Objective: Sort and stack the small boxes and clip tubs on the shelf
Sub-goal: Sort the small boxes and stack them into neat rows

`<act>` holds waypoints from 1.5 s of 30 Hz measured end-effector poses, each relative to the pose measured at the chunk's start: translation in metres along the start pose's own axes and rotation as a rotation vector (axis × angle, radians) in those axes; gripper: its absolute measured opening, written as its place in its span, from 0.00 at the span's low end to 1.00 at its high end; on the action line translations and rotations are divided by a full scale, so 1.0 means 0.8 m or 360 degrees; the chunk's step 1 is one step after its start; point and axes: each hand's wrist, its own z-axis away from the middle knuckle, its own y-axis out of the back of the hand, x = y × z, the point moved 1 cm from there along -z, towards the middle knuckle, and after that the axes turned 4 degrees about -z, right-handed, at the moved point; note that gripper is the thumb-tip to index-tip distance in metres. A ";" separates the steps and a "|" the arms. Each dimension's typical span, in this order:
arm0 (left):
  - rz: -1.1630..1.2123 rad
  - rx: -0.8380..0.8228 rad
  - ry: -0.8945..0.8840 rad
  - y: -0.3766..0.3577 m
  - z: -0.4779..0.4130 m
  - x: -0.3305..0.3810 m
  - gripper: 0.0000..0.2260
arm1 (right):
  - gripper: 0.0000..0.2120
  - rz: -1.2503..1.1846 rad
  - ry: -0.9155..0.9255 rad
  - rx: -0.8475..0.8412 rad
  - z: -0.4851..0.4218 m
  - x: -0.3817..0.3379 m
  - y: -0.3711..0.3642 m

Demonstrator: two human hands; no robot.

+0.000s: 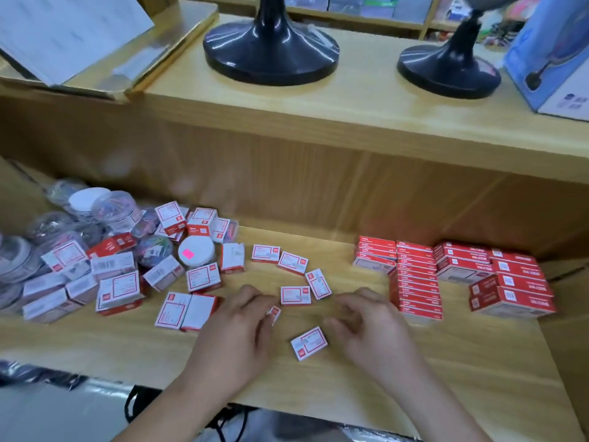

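Note:
Small red-and-white boxes lie loose on the wooden shelf [350, 371]. My left hand [236, 333] pinches one small box [274, 314] at its fingertips. My right hand [373, 327] hovers with fingers loosely curled and holds nothing; a small box [309, 342] lies just left of it. Another box [295, 295] lies between the two hands, farther back. A jumbled pile of boxes [118, 288] and clear round clip tubs [118, 208] fills the left side, with a white-lidded tub [196, 252] among them. Red boxes stand stacked in neat rows [417, 279] at the right.
An upper shelf [318, 100] overhangs the back, carrying two black round stands [271, 52], a blue carton [554, 52] at the right and a gold-edged tray with paper [95, 43] at the left. The shelf's front edge runs just below my wrists.

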 end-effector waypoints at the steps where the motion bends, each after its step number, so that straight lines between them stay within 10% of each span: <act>1: -0.0003 -0.0017 0.0061 -0.002 0.012 -0.004 0.16 | 0.23 -0.0083 -0.0116 -0.0126 0.008 0.003 -0.014; 8: 0.0021 -0.0056 0.0452 -0.015 0.046 -0.015 0.32 | 0.35 0.0182 -0.0053 -0.0200 0.036 -0.008 -0.047; 45: 0.0431 -0.0293 0.0167 -0.024 0.005 -0.027 0.12 | 0.21 -0.0486 -0.0288 0.0077 0.031 0.034 -0.019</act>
